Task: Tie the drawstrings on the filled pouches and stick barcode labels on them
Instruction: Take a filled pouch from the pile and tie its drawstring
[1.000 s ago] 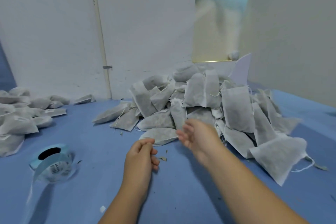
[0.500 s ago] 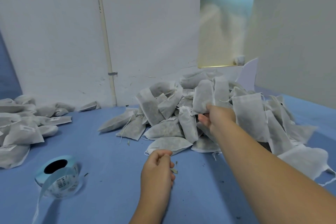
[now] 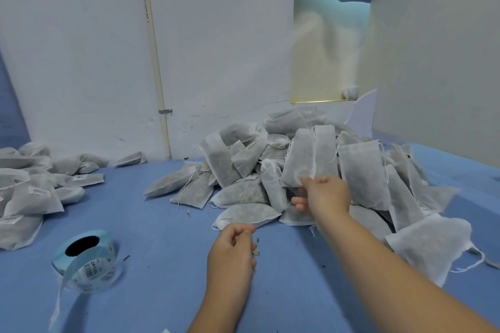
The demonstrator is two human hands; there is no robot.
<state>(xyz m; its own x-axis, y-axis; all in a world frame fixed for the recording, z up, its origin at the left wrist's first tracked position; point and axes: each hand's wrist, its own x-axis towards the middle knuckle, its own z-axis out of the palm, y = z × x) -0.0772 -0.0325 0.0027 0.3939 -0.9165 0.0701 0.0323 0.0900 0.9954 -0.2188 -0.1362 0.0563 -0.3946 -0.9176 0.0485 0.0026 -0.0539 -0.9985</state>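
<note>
Pouch [image 3: 297,159] stands on end in the middle of the pile [image 3: 243,193], leaning on its neighbours. Your right hand [image 3: 327,194] now pinches its lower corner between thumb and fingers. One second ago that hand hovered open over the bench [image 3: 162,238], short of the pile; since then it has reached in and taken hold. Judgement: pick-up of the next pouch is under way, with tying and labelling both still to do. Your left hand [image 3: 232,254] has stayed low over the bench, fingers curled; cannot tell whether they hold anything. The roll [image 3: 86,259] lies well left of the pile, with labelled pouches [image 3: 35,192] beyond it. Bare bench between roll and pile gives room to draw the pouch back. The wall [image 3: 216,35] behind and the board [image 3: 433,62] to the right hem the pile in.
</note>
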